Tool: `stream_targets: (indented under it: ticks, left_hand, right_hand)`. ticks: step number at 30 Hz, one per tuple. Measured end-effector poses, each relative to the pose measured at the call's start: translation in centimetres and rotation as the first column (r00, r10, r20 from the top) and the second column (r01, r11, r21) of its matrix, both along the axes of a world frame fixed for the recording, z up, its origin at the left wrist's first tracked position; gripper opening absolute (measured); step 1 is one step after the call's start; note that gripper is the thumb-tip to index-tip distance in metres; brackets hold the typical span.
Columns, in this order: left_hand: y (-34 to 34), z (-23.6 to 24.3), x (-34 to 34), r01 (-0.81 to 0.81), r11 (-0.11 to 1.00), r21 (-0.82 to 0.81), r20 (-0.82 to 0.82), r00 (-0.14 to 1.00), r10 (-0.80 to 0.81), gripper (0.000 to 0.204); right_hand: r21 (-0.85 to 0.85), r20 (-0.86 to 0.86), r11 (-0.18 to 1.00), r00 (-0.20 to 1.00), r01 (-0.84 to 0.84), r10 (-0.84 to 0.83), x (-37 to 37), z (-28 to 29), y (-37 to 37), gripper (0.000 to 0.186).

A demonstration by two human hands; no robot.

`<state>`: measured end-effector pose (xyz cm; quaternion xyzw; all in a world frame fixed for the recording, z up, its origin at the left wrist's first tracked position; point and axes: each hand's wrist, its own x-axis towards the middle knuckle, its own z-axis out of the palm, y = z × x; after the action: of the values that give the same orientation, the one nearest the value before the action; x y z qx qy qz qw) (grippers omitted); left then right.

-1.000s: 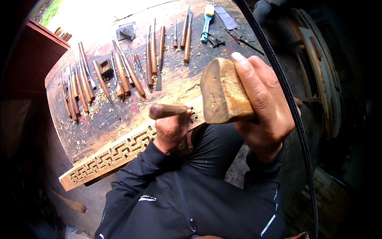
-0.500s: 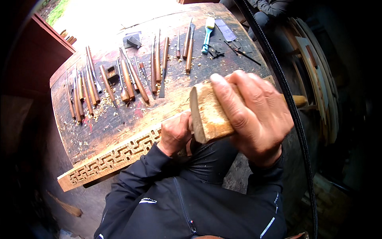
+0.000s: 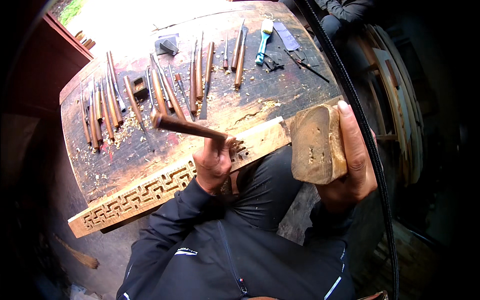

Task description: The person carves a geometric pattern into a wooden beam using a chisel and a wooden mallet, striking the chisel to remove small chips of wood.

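My left hand (image 3: 212,162) is closed round a carving chisel (image 3: 192,128), whose brown wooden handle leans up and to the left. Its blade end is hidden by my fingers, which rest at the carved wooden board (image 3: 132,202). Angular cut-out fretwork runs along the board's left and middle part, while the right end is plain. Out to the right, my right hand (image 3: 357,170) grips a worn wooden mallet (image 3: 314,145), with the flat end of its block showing. The mallet's handle is hidden, and the block stands apart from the chisel.
The board lies along the near edge of a worn workbench (image 3: 240,110). Several wooden-handled chisels (image 3: 159,90) lie across it among shavings. A blue brush (image 3: 263,42) is at the far right, and a black strap (image 3: 350,90) hangs on the right. A person (image 3: 345,12) sits beyond.
My right hand has swung the mallet right, away from my left hand, and turned its end face into view. The chisel handle, hidden before, now shows leaning left; my left hand has shifted slightly left.
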<state>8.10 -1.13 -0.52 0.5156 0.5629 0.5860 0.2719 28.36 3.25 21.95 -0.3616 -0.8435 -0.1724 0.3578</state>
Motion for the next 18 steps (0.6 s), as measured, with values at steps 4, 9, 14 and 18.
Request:
stream_targets:
  ticks: [4,9,14,18]
  left_hand:
    - [0.18,-0.06,-0.18,0.065,0.991,0.116,-0.11,0.993,-0.052,0.021]
    - [0.18,-0.16,-0.11,0.087,0.988,0.125,-0.135,0.988,-0.07,0.022]
    - [0.48,0.35,-0.39,0.125,0.979,0.16,-0.23,0.969,-0.087,0.02]
    - [0.52,0.34,-0.38,0.133,0.975,0.18,-0.23,0.969,-0.09,0.019]
  right_hand:
    - [-0.146,0.05,0.989,0.999,-0.014,0.022,0.97,0.03,-0.49,0.083]
    - [-0.126,0.077,0.992,0.997,-0.019,0.029,0.9,-0.39,-0.17,0.08]
    - [-0.138,0.054,0.99,0.998,-0.029,0.036,0.56,-0.46,-0.11,0.078]
    - [-0.153,0.066,0.988,0.997,-0.031,0.042,0.43,-0.2,0.02,0.078]
